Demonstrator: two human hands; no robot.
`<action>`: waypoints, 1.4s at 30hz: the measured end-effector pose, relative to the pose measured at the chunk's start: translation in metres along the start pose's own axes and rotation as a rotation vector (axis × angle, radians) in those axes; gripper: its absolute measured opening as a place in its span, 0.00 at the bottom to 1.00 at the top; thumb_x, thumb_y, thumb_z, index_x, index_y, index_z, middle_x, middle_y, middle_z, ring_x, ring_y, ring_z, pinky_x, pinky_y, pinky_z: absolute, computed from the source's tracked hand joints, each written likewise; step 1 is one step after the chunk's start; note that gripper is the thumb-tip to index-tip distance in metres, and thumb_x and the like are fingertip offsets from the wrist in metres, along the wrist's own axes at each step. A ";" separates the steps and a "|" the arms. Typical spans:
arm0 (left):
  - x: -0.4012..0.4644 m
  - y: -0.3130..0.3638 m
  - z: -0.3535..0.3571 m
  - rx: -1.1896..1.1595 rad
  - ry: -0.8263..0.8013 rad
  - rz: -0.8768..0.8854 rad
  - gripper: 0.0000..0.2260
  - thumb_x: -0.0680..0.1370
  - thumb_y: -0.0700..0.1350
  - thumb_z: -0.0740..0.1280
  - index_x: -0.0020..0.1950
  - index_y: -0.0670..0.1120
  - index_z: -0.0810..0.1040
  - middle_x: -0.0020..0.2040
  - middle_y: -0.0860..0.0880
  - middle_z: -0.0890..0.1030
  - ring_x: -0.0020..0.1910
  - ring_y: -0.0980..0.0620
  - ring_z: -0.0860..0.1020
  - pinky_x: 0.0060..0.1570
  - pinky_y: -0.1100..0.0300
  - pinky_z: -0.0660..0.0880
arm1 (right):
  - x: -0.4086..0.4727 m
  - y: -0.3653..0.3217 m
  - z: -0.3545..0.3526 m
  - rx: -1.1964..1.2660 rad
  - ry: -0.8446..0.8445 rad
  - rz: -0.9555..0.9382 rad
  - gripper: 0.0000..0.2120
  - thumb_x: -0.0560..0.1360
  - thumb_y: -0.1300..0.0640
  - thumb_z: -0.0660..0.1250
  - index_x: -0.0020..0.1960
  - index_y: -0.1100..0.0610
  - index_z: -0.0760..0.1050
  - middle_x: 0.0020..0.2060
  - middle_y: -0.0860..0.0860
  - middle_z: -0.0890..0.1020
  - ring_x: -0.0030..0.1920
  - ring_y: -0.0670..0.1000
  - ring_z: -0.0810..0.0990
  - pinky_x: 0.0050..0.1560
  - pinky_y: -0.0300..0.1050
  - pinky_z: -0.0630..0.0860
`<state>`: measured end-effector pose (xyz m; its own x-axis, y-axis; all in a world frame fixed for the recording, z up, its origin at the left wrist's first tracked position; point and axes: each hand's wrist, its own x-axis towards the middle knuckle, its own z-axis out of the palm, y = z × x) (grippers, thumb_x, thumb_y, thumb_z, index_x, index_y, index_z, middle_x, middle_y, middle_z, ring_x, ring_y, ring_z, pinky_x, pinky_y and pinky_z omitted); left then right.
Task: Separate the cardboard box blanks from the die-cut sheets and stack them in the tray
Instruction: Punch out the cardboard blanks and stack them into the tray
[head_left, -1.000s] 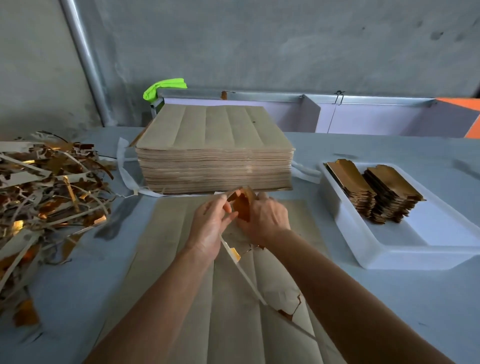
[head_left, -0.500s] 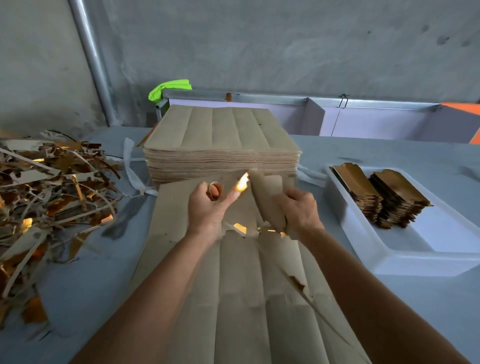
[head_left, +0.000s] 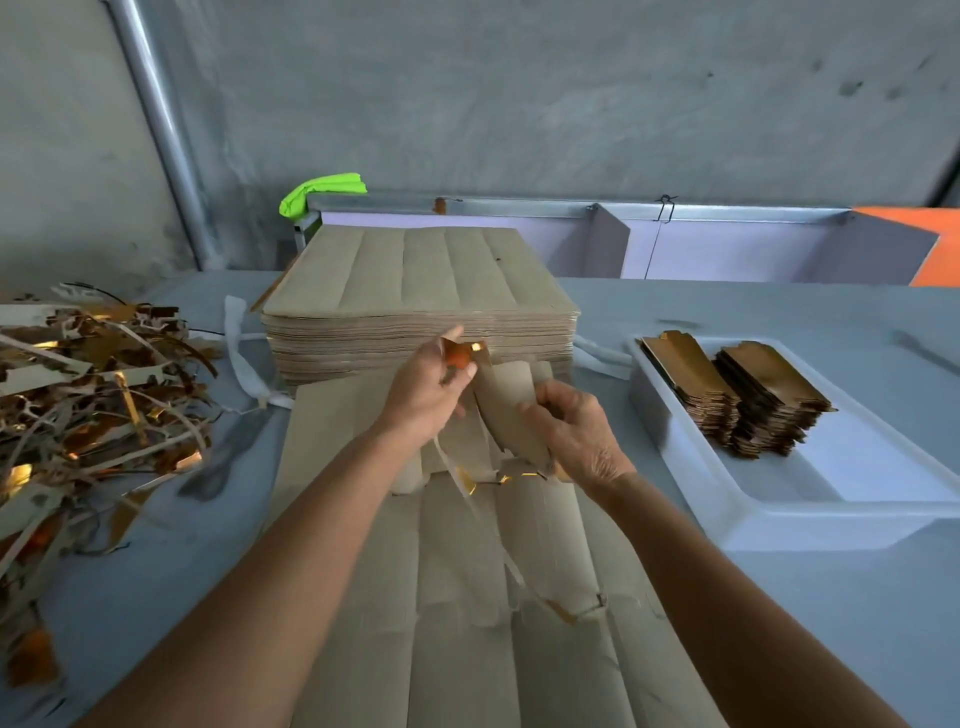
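1. One tall stack of die-cut sheets stands at upper centre of the frame on the grey tabletop, plain brown side up.
2. One loose die-cut sheet lies flat in the lower centre, just in front of the stack and under both forearms; torn openings and thin waste strips show near its middle.
3. One white tray sits at right of centre. It holds two stacks of gold-faced blanks, side by side and touching, toward its far end.
4. One heap of scrap trimmings, brown and gold, fills the left edge of the frame.
5. One white strap lies against the left foot of the tall stack; one green cloth rests behind it.
6. Left hand: fingers curled, thumb and fingertips pinching a small gold-faced waste piece raised in front of the stack.
7. Right hand: fingers curled round the lower end of one brown box blank, held tilted above the loose sheet, its upper end beside the left hand.
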<state>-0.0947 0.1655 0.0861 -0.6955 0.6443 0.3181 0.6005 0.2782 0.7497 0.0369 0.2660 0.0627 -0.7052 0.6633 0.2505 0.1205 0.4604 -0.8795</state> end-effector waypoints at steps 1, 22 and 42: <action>0.001 -0.001 -0.001 -0.028 -0.040 -0.032 0.10 0.81 0.43 0.61 0.60 0.45 0.75 0.47 0.47 0.77 0.38 0.46 0.78 0.34 0.60 0.75 | 0.000 0.002 0.000 0.031 0.020 0.013 0.07 0.75 0.62 0.64 0.44 0.66 0.77 0.38 0.56 0.77 0.40 0.52 0.75 0.42 0.52 0.78; -0.002 -0.071 0.005 -0.430 0.410 -0.363 0.09 0.80 0.34 0.58 0.48 0.33 0.77 0.42 0.42 0.77 0.32 0.54 0.76 0.36 0.60 0.77 | 0.017 0.014 -0.072 0.641 0.845 0.185 0.05 0.76 0.62 0.65 0.51 0.55 0.76 0.41 0.46 0.81 0.39 0.41 0.82 0.43 0.37 0.79; -0.044 -0.039 -0.009 0.669 -0.053 0.525 0.12 0.69 0.30 0.70 0.43 0.46 0.84 0.61 0.48 0.78 0.63 0.41 0.70 0.61 0.47 0.67 | -0.061 0.014 -0.017 -0.435 -0.072 0.073 0.25 0.75 0.69 0.58 0.71 0.58 0.60 0.58 0.61 0.77 0.55 0.61 0.76 0.53 0.47 0.71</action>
<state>-0.0913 0.1204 0.0477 -0.2526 0.8351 0.4886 0.9582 0.2859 0.0067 0.0937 0.2420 0.0422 -0.7289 0.6677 0.1516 0.4440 0.6295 -0.6376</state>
